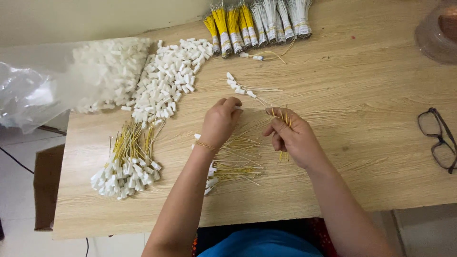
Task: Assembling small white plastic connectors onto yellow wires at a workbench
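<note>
My right hand (293, 138) has its fingers curled tight around a thin bunch of yellow wires (284, 119), stiff and hair-fine, just above the pale, grainy wooden desk (362, 95). My left hand (221, 121) has its fingers pinched nearly closed; whether they grip anything, I cannot tell. Loose wires (238, 162) fan out beneath both. Blocky white plastic connectors (166, 81) lie heaped to the left.

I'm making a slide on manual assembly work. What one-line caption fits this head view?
Left hand and right hand work thin yellow wires over a wooden table beside loose white connectors.
</note>
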